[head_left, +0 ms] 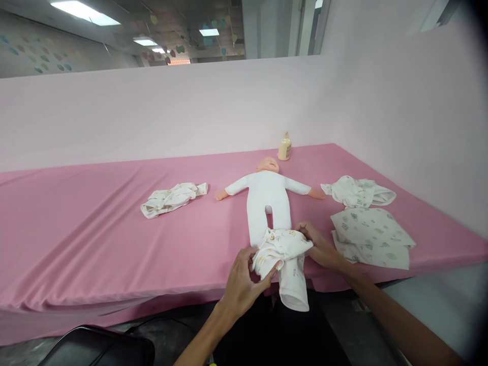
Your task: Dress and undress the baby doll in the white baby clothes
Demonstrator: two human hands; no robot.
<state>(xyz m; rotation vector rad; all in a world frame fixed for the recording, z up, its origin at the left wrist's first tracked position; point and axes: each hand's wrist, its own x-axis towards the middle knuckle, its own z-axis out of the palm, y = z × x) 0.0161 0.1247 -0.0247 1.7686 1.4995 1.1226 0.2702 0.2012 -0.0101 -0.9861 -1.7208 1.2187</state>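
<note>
A baby doll [267, 195] in a white body suit lies on its back with both arms spread and its head toward the wall. Over its lower legs are white patterned baby pants [292, 284], bunched at the top, with one leg hanging past the table's front edge. My left hand [244, 279] is closed on the bunched left side of the pants, thumb in front. On the right, my right hand [316, 246] pinches the upper edge of the same garment. The doll's feet are hidden by the cloth.
A pink cloth [114, 244] covers the table. Crumpled patterned baby clothing [173, 198] lies left of the doll. To the right are another crumpled garment [358, 192] and a folded printed cloth [371, 236]. A pump bottle [284, 147] stands beyond the doll's head. A black chair [99, 348] is lower left.
</note>
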